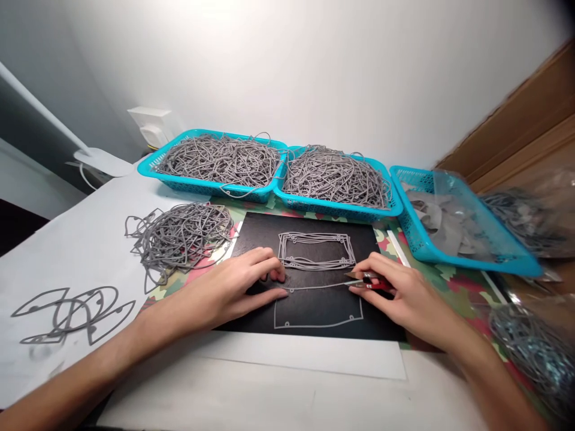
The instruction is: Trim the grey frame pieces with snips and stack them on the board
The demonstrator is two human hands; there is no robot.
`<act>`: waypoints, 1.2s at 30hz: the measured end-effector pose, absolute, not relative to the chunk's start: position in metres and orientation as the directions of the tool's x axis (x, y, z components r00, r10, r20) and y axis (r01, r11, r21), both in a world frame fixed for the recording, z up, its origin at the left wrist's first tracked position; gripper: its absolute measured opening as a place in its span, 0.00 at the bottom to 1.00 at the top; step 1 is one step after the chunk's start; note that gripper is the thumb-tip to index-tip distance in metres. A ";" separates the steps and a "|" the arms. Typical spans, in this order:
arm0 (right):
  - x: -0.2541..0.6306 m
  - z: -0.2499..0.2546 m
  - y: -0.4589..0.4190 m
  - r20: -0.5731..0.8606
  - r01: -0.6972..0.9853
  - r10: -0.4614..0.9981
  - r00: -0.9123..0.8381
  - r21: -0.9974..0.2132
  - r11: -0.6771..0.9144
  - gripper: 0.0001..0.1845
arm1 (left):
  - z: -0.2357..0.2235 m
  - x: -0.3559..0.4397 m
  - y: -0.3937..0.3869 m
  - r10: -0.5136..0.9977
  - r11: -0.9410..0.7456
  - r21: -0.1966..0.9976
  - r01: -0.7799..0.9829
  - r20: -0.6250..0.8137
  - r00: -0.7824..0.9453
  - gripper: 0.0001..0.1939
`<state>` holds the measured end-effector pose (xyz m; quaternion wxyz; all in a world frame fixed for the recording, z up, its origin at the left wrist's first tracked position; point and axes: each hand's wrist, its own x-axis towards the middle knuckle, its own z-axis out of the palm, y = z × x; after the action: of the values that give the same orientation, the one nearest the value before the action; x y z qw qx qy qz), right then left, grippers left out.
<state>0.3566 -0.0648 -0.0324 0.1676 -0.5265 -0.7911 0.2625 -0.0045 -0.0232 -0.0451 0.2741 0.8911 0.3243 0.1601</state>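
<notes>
A thin grey rectangular gasket (318, 325) with small tabs lies on the black mat (251, 233). At its upper left corner is my left hand (251, 278), thumb and bent fingers closed around the edge; the exact contact is partly hidden. My right hand (390, 281) grips red-handled thread snips (375, 281), their blades pointing left at the gasket's upper right corner. The right thumb tip touches that corner too. Just beyond both hands, a neat stack of similar gaskets (314, 264) rests on the mat.
Two blue baskets (211, 187) (336, 208) heaped with grey gaskets stand behind the mat. A third blue basket (476, 261) at right holds flat grey scraps. A tangled gasket pile (188, 236) and several loose gaskets (72, 314) lie left. Plastic bags (534, 347) crowd the right.
</notes>
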 end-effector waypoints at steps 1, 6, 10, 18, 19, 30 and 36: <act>0.357 -0.032 -0.064 -0.043 0.757 0.924 -0.380 -0.589 0.284 0.03 | -0.045 -0.004 -0.023 0.663 -0.638 0.596 0.488 0.103 0.741 0.10; 0.355 -0.026 -0.064 -0.126 0.767 0.907 -0.402 -0.588 0.258 0.10 | -0.050 0.003 -0.028 0.640 -0.658 0.580 0.480 0.094 0.763 0.12; 0.353 -0.024 -0.066 -0.096 0.755 0.914 -0.395 -0.601 0.263 0.12 | -0.056 0.005 -0.029 0.679 -0.635 0.584 0.506 0.110 0.726 0.12; 0.347 -0.029 -0.068 0.048 0.664 0.942 -0.333 -0.697 0.270 0.07 | -0.058 0.001 -0.028 0.727 -0.543 0.648 0.534 0.045 0.686 0.12; 0.347 -0.028 -0.069 0.062 0.636 0.936 -0.347 -0.718 0.283 0.08 | -0.058 0.001 -0.029 0.713 -0.556 0.650 0.518 0.052 0.700 0.12; 0.337 -0.004 -0.076 0.128 0.405 0.915 -0.383 -0.867 0.291 0.10 | -0.036 0.004 -0.035 0.688 -0.216 0.866 0.451 -0.193 0.700 0.18; 0.332 0.017 -0.064 0.042 0.395 0.919 -0.393 -0.894 0.210 0.12 | -0.038 0.010 -0.032 0.683 -0.202 0.902 0.381 -0.149 0.715 0.15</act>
<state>0.3324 -0.0643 0.0170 0.3048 -0.4590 -0.7156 0.4293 0.0099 -0.0318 -0.0375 0.5265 0.7618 0.3492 0.1433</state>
